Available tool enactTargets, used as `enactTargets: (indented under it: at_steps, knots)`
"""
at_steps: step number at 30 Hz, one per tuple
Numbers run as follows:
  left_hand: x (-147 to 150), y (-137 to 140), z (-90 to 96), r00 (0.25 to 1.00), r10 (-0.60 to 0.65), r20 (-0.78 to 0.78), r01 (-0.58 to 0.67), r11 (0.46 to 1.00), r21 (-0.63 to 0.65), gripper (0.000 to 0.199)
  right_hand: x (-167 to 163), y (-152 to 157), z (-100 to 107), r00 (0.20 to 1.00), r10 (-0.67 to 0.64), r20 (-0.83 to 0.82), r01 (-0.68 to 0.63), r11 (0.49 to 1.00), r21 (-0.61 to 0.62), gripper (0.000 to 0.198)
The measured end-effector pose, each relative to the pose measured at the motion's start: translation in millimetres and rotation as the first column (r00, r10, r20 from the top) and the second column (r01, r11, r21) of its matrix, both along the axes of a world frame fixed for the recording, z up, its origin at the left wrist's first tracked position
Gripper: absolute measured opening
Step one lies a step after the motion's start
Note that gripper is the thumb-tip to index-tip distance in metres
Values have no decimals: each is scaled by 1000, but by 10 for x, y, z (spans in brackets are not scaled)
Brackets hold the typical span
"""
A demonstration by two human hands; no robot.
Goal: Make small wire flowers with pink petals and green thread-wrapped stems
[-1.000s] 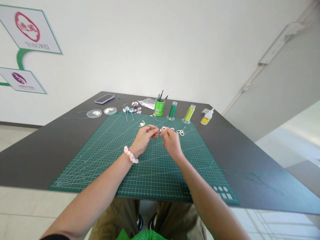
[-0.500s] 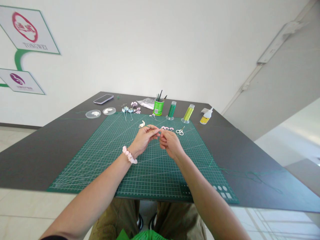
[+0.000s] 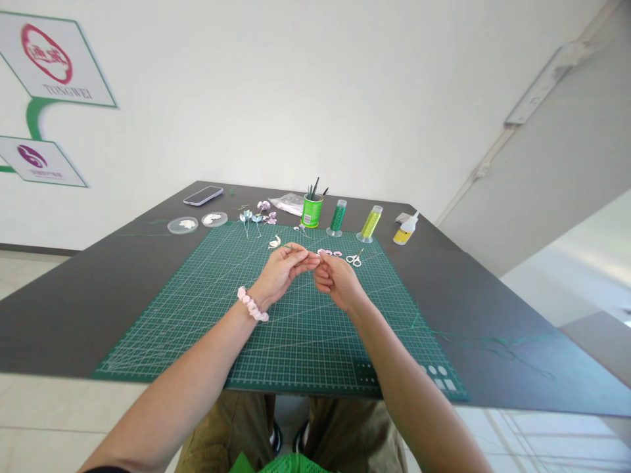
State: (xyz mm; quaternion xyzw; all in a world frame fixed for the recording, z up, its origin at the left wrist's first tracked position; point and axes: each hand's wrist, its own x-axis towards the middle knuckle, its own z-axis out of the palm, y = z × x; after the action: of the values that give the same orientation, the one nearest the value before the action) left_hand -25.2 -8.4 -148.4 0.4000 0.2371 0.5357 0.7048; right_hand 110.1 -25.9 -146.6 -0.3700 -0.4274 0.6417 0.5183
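On the matte black table (image 3: pixel 89 309), over a green gridded mat (image 3: pixel 296 348) mid-frame, the right hand (image 3: pixel 338 279) pinches narrowly, contents hidden, beside the left hand (image 3: pixel 282 268), whose grip holds a white-petalled, green-stemmed flower (image 3: pixel 275 242); apparently stem work, calling for steady tension

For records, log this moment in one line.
left hand: holds white flower by stem; right hand: against left, contents unclear; scissors: on mat
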Motion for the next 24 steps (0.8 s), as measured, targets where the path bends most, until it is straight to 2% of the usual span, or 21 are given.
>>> enactTargets:
  at_steps: [3, 6, 13, 18, 24]
  knots:
    - [-15, 9, 16, 999, 33, 15, -33, 999, -25, 7, 14, -11, 22, 999, -45, 11, 44, 996, 72, 19]
    - [-25, 19, 28, 999, 40, 26, -38, 998, -52, 7, 13, -19, 28, 993, -101, 56, 91, 983, 160, 19]
    - [-29, 34, 24, 999, 35, 25, -34, 997, -65, 10, -32, -10, -5, 937, -294, 189, 227, 923, 312, 12]
    - [-28, 28, 12, 999, 37, 8, -36, 998, -56, 11, -59, -12, -41, 901, -376, 215, 282, 886, 367, 16]
    - [-17, 19, -16, 998, 50, -40, -51, 998, -36, 16, -62, 7, -82, 878, -408, 249, 296, 874, 385, 23]
